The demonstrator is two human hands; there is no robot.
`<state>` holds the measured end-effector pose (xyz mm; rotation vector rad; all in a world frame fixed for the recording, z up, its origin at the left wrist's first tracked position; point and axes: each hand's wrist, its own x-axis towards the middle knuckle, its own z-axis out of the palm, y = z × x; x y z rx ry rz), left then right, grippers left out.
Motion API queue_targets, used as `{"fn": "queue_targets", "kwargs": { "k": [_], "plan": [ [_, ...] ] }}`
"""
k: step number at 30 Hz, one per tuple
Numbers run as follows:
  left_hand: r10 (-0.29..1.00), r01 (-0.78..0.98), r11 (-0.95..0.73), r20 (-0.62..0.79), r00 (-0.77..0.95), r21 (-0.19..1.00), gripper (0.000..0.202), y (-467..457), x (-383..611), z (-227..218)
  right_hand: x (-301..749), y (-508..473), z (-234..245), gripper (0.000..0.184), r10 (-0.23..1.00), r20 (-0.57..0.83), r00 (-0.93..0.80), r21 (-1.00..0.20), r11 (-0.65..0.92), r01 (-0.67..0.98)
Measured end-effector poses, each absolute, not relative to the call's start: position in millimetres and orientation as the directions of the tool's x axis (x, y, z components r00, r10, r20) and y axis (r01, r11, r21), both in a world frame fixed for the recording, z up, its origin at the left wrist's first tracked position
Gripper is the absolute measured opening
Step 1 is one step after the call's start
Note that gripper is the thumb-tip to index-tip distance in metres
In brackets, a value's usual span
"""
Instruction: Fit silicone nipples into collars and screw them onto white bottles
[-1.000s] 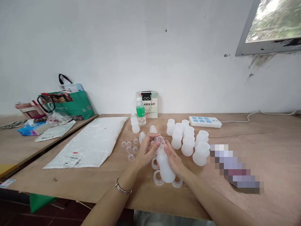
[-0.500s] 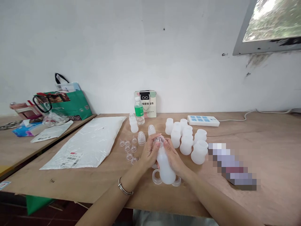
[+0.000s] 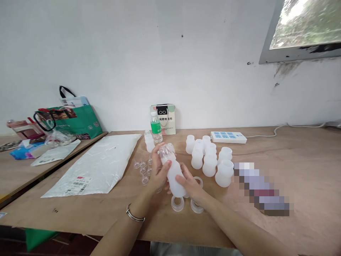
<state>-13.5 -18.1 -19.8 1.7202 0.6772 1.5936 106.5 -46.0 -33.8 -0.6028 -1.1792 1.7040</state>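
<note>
Bottle (image 3: 177,181) in our grip, we hold the frosted vessel aslant above the near middle of the counter (image 3: 271,153), its base toward us and its clear cap (image 3: 165,152) leaning away to the left. Our left hand (image 3: 160,171) wraps the capped end, thumb pressed along the near side, while our right hand (image 3: 190,184) clamps the lower body; both being closed on one object likely keeps the smooth, rounded shape from slipping or turning. We cannot tell whether the base touches the pale rings (image 3: 177,204) lying flat beneath it.

To our right, uncapped bottles (image 3: 209,167) stand upright, mouths up, in a tight cluster within easy reach. To our left, small clear teats (image 3: 145,181) sit on their wide rims, perhaps because that is how they rest most steadily. Sorting by kind would let us find each part at a glance. Farther back, a capped bottle (image 3: 149,144) stands beside a green-labelled water bottle (image 3: 156,128), apart from the loose pieces, while a white parcel (image 3: 98,163) lies flat at far left.
</note>
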Motion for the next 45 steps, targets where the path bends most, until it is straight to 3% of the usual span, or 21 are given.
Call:
{"fn": "queue_targets", "kwargs": {
  "k": [3, 6, 13, 26, 32, 36, 39, 41, 45],
  "plan": [
    [0.701, -0.121, -0.690, 0.701, 0.131, 0.713, 0.055, -19.5, -17.8, -12.1, 104.0, -50.8, -35.0, 0.062, 0.883, 0.125, -0.453, -0.948, -0.029, -0.317],
    [0.672, -0.126, -0.703, 0.712, 0.206, 0.700, 0.064, -21.4, -17.4, -6.6, 105.7, -52.2, -33.6, 0.048, 0.904, 0.177, -0.388, -0.960, 0.073, -0.269],
    [0.684, -0.097, -0.689, 0.688, 0.240, 0.718, 0.058, -20.0, -11.8, -3.1, 112.7, -48.8, -35.6, 0.038, 0.896, 0.282, -0.344, -0.950, 0.209, -0.233],
    [0.717, -0.092, -0.619, 0.609, 0.339, 0.780, 0.056, -20.9, -22.7, -0.3, 106.7, -48.7, -42.7, 0.048, 0.907, 0.244, -0.344, -0.958, 0.170, -0.231],
    [0.799, 0.129, -0.552, 0.478, 0.365, 0.824, 0.060, -30.4, -32.3, 7.5, 106.4, -48.8, -42.9, 0.053, 0.900, 0.181, -0.396, -0.960, 0.073, -0.272],
    [0.776, 0.214, -0.608, 0.515, 0.364, 0.765, 0.060, -37.8, -48.0, 20.7, 103.8, -52.6, -42.6, 0.057, 0.843, 0.253, -0.475, -0.926, 0.069, -0.371],
    [0.744, 0.242, -0.668, 0.636, 0.205, 0.704, 0.068, -27.9, -72.7, 36.4, 102.0, -55.4, -43.6, 0.064, 0.844, 0.282, -0.457, -0.921, 0.106, -0.374],
    [0.693, 0.345, -0.682, 0.720, 0.024, 0.645, 0.079, -10.7, -95.9, 48.2, 101.5, -57.0, -44.4, 0.059, 0.850, 0.285, -0.443, -0.934, 0.143, -0.328],
    [0.691, 0.638, -0.518, 0.719, -0.081, 0.570, 0.077, 39.7, -138.3, 58.1, 100.9, -58.6, -44.8, 0.048, 0.840, 0.326, -0.434, -0.937, 0.226, -0.267]
  ]
}}
